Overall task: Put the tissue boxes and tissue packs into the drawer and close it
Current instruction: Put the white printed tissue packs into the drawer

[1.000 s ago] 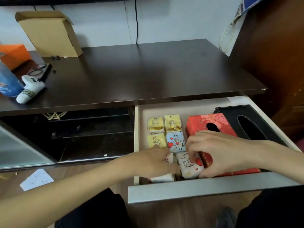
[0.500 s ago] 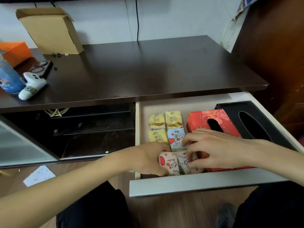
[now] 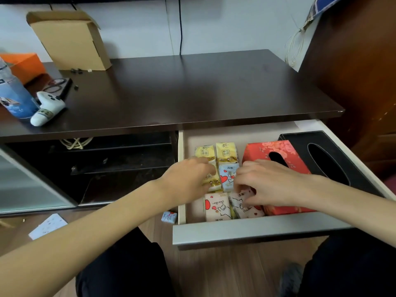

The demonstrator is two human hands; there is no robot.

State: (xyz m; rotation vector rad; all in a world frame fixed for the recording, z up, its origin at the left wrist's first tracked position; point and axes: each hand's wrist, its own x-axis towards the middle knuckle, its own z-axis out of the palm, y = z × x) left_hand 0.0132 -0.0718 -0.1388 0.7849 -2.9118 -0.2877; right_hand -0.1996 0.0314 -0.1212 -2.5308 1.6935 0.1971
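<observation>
The drawer (image 3: 257, 231) stands pulled open. Against its right side lies a black tissue box (image 3: 321, 151), and a red floral tissue box (image 3: 257, 150) sits beside it. To their left are small tissue packs: two yellow ones (image 3: 226, 155) at the back, a blue heart-print pack (image 3: 228, 177), and two white cartoon packs (image 3: 216, 207) at the front. My left hand (image 3: 188, 181) rests with fingers spread over a third yellow pack (image 3: 212, 182). My right hand (image 3: 270, 183) pinches the right-hand white pack (image 3: 244, 209). One more small blue pack (image 3: 169, 217) lies on the floor left of the drawer.
On the dark cabinet top (image 3: 192, 88) stand a cardboard box (image 3: 70, 39), an orange box (image 3: 25, 63), a blue canister (image 3: 12, 97) and a white controller (image 3: 47, 108). An open shelf bay (image 3: 120, 163) lies left of the drawer. A paper (image 3: 48, 226) lies on the floor.
My left hand has let go of the left white pack, which now lies flat at the drawer's front, and has moved back onto the yellow pack. My right hand stays on the right white pack.
</observation>
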